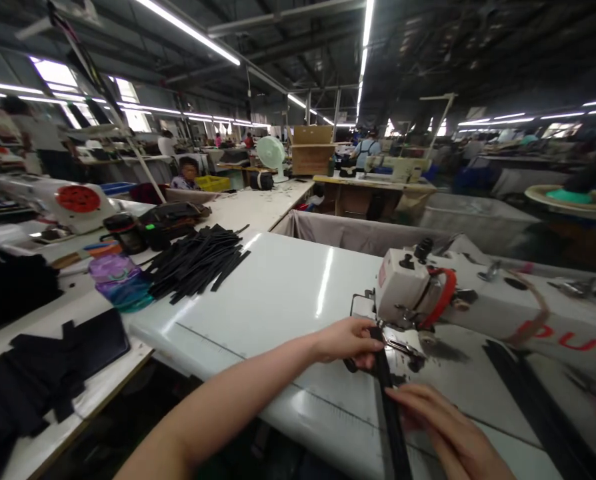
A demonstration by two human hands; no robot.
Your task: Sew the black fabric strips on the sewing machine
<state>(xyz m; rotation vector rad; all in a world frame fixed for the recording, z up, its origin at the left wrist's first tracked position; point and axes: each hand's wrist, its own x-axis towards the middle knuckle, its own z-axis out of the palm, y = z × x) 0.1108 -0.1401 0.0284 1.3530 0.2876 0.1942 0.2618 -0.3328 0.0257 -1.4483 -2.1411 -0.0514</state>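
A long black fabric strip [391, 427] runs from the needle area of a white sewing machine [403, 287] down over the table's front edge. My left hand [351, 343] pinches the strip's far end close to the presser foot, thumb on top. Lower along the strip, my right hand [443, 420] has its fingertips closed against the right edge of the cloth. A metal guide [401, 345] lies just right of the left hand. The needle itself is hidden behind the machine head and fingers.
A pile of black strips [203, 260] lies at the table's far left, beside a purple and teal bag [121, 280]. More black strips [543, 407] lie right of the machine. Black cloth pieces [53, 373] cover the left side table. A fan [271, 155] and cardboard box [313, 150] stand behind.
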